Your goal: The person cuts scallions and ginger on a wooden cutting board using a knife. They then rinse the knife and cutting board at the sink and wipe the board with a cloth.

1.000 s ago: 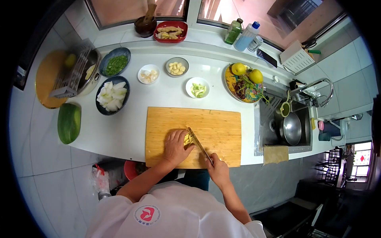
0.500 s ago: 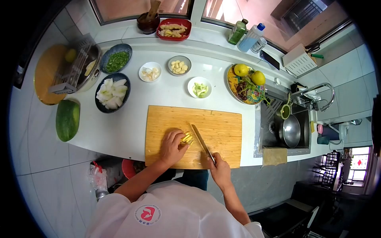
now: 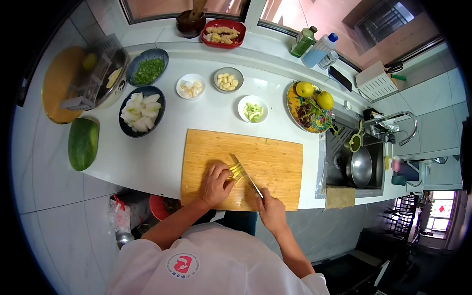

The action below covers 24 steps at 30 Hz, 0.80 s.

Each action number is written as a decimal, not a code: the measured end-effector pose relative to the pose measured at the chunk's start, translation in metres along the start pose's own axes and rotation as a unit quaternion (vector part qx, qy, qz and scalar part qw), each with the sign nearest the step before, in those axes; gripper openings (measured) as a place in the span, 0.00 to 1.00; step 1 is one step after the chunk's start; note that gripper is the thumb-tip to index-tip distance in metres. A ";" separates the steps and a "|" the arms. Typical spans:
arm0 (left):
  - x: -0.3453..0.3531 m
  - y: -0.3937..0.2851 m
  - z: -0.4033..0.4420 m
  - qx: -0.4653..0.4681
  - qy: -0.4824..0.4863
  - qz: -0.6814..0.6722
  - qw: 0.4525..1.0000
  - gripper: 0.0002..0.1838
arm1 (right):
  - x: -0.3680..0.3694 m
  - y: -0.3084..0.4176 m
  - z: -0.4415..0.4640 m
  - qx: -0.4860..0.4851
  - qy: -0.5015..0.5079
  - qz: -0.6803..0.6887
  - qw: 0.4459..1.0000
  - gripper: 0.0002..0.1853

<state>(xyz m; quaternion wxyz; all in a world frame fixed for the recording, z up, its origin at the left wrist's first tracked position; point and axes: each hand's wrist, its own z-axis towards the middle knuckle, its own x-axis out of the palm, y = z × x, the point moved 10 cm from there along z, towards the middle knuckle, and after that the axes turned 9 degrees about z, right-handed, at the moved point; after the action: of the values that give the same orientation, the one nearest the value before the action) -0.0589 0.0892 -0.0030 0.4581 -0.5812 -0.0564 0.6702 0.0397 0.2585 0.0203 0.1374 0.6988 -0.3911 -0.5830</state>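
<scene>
On the wooden cutting board (image 3: 275, 167), my left hand (image 3: 215, 186) has its fingers curled over a small pile of yellow ginger pieces (image 3: 236, 172), pinning them down. My right hand (image 3: 272, 212) grips the handle of a kitchen knife (image 3: 247, 176). The blade points away and to the left, its edge against the right side of the ginger pile, close to my left fingertips. Some ginger is hidden under my left hand.
Behind the board are bowls of sliced scallion (image 3: 253, 108), garlic cloves (image 3: 228, 80) and pale slices (image 3: 191, 86). White chunks (image 3: 141, 113), chopped greens (image 3: 148, 72) and a green melon (image 3: 83, 144) lie left. A fruit plate (image 3: 310, 107) and sink (image 3: 339, 167) are right.
The knife blade has moved left, from beside the ginger pile onto its right side. My left hand stays on the ginger. The whole view has shifted slightly.
</scene>
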 end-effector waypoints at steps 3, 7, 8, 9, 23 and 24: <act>0.006 0.002 0.001 0.009 0.022 0.016 1.000 0.13 | 0.008 0.007 0.003 -0.042 0.025 -0.030 0.998 0.08; 0.008 0.003 0.004 0.014 0.025 -0.006 1.000 0.09 | 0.014 0.016 0.006 -0.019 0.082 -0.090 0.992 0.08; 0.007 0.001 0.004 0.019 0.022 -0.012 0.999 0.08 | 0.015 0.018 0.006 -0.014 0.093 -0.091 0.991 0.09; 0.008 0.002 0.005 0.018 0.023 -0.013 0.999 0.08 | 0.016 0.018 0.007 -0.013 0.095 -0.092 0.991 0.09; 0.003 0.001 0.007 0.016 -0.008 -0.041 0.999 0.08 | 0.075 0.024 0.067 -0.072 0.078 -0.032 0.994 0.11; 0.000 0.000 0.008 0.021 -0.010 -0.039 0.999 0.08 | 0.077 0.030 0.070 -0.076 0.078 -0.029 0.994 0.11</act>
<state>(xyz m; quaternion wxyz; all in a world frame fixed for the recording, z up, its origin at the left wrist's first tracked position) -0.0654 0.0928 -0.0012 0.4957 -0.5621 -0.0698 0.6584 -0.0350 0.2029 -0.0339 0.2031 0.7406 -0.3135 -0.5585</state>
